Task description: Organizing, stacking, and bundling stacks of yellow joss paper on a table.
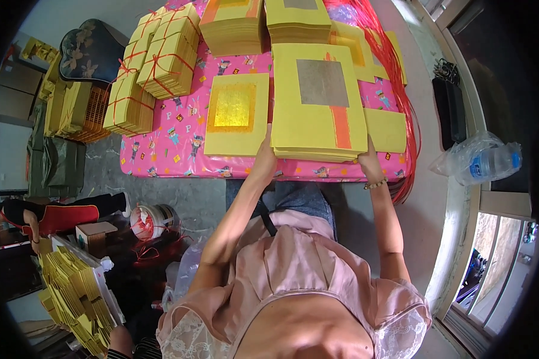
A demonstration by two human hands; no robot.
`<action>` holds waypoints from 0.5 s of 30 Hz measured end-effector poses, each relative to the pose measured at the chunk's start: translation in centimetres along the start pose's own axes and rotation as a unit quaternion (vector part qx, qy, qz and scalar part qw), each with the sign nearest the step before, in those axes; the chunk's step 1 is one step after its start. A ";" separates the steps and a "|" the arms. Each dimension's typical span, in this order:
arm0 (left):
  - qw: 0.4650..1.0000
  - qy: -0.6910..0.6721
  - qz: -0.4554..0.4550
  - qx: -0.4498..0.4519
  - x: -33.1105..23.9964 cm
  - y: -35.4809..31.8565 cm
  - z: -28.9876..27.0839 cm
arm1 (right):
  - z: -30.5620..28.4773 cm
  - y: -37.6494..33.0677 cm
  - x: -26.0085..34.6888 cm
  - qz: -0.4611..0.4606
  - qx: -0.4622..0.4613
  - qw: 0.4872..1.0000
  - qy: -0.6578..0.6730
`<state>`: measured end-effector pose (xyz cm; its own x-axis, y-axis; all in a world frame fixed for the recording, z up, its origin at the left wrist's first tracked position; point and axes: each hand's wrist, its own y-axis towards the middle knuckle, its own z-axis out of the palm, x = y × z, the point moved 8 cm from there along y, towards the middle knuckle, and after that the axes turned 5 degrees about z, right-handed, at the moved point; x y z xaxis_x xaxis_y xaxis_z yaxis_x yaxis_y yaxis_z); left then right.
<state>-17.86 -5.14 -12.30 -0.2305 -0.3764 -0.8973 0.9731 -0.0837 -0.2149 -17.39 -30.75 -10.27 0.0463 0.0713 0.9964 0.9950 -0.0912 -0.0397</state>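
From my distant place, I see tied bundles [170,60] beyond and to the left of the left fingers; the gold-square paper [233,107] lies just beside them. My left hand [267,157] grasps the left near side of the yellow paper stack [305,128], which is between the fingers of both hands. I judge it heavy, bendable, with layers that may slide, so both lower edges are good to hold. Its top shows a grey square [322,82] and an orange stripe [341,125]. My right hand [370,161] grasps the right near corner.

Small joss-paper workshop: silver-squared joss-paper stack [320,84] at one o'clock, string-tied bundles [169,57] at eleven, long red strands [403,84] at two.
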 end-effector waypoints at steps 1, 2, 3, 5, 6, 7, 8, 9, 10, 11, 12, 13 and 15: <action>1.000 -0.022 -0.019 -0.004 0.1 -0.2 0.2 | -0.3 0.0 0.1 -0.038 0.004 0.999 -0.006; 1.000 -0.022 -0.021 -0.002 0.2 -0.3 0.2 | -0.7 -0.1 -0.3 -0.037 0.002 0.999 -0.007; 1.000 -0.023 -0.021 -0.002 0.2 -0.4 0.1 | -0.6 -0.1 -0.5 -0.010 0.008 0.998 -0.054; 0.999 -0.024 -0.021 -0.002 0.1 -0.6 -0.2 | -0.7 0.1 -0.5 0.018 0.013 0.995 -0.102; 0.998 -0.054 -0.023 -0.019 -0.3 -0.7 -0.3 | -0.8 0.5 -1.7 0.111 0.052 0.990 -0.063; 0.995 -0.085 -0.026 -0.035 -0.7 -0.9 -0.3 | -0.9 0.4 -3.0 0.203 0.089 0.975 -0.022; 0.996 -0.084 -0.028 -0.031 -1.2 -1.0 -0.1 | -2.2 0.8 -3.7 0.115 0.035 0.993 -0.015; 0.994 -0.112 0.000 -0.010 -2.2 -1.3 0.3 | -2.5 0.4 -3.4 0.116 0.032 0.993 -0.014; 0.990 -0.140 0.029 0.008 -3.4 -1.7 0.7 | -2.8 0.1 -1.3 0.059 0.016 0.998 -0.014; 0.990 -0.138 0.027 0.009 -4.1 -2.3 1.1 | -3.1 -0.4 1.0 0.002 -0.001 1.000 -0.014; 0.994 -0.069 0.085 -0.023 -6.0 -3.1 0.7 | -2.7 -1.2 3.4 0.040 -0.012 0.999 0.024; 0.989 0.000 0.141 -0.048 -7.4 -3.6 0.6 | -2.8 -1.6 5.0 0.041 -0.015 0.999 0.024; 0.971 0.053 0.212 -0.099 -8.5 -4.3 -0.8 | -2.5 -2.7 9.4 -0.111 0.001 0.992 -0.067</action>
<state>-20.10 -0.85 -4.11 0.1805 -0.2402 -0.9538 0.9628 0.2413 0.1215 -19.82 -32.32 -0.64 -0.1628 0.2210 0.9616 0.9822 -0.0568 0.1793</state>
